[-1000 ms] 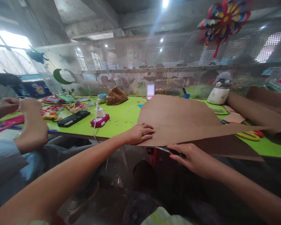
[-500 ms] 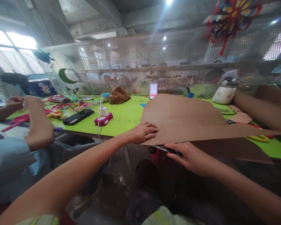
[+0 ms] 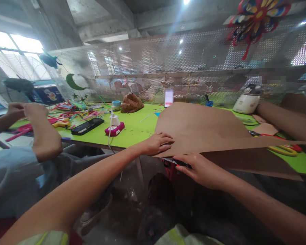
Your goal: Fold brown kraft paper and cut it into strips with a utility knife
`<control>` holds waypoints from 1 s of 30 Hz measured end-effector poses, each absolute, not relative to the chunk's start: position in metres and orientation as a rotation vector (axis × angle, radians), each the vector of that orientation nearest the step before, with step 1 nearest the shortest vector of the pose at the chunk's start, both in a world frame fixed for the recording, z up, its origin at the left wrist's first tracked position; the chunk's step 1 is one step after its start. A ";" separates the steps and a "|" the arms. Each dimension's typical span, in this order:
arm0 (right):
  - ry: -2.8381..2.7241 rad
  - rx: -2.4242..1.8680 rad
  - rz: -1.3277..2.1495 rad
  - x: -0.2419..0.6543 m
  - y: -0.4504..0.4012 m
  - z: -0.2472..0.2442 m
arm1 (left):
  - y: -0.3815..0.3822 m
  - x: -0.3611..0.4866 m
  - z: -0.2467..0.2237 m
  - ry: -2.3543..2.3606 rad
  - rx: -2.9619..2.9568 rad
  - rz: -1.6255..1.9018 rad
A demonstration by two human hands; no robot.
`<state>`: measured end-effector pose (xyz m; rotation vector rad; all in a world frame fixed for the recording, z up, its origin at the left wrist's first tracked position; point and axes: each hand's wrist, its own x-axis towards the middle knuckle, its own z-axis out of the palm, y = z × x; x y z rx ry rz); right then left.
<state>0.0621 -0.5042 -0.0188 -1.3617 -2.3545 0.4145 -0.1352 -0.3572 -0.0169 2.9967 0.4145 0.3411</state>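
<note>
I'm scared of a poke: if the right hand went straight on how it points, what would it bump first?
Probably the edge of the brown paper, by the dark-handled tool in the right hand. The left hand seems next, but depth is unclear.

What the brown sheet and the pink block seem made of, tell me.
Brown sheet: likely matt kraft paper, as it looks thin, evenly brown and stiff-edged. Pink block: probably hard, smooth plastic, given its moulded shape and solid colour.

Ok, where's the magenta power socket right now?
Head view, left of centre: the magenta power socket sits near the green table's front edge, just right of the black phone, white plug on top.
</note>
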 end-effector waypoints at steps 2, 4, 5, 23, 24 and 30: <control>-2.357 -1.355 0.422 0.059 -0.503 -0.018 | -0.357 -0.135 -0.016 0.424 2.993 0.338; -2.362 -1.345 0.432 0.057 -0.502 -0.018 | -0.358 -0.135 -0.017 0.424 2.994 0.331; -2.364 -1.338 0.438 0.057 -0.502 -0.018 | -0.358 -0.135 -0.017 0.420 2.994 0.329; -2.327 -1.317 0.456 0.055 -0.504 -0.024 | -0.333 -0.150 0.009 0.368 2.606 0.049; -2.325 -1.321 0.452 0.053 -0.503 -0.023 | -0.334 -0.150 0.008 0.369 2.606 0.054; -2.310 -1.304 0.473 0.043 -0.501 -0.020 | -0.339 -0.148 0.006 0.384 2.632 0.042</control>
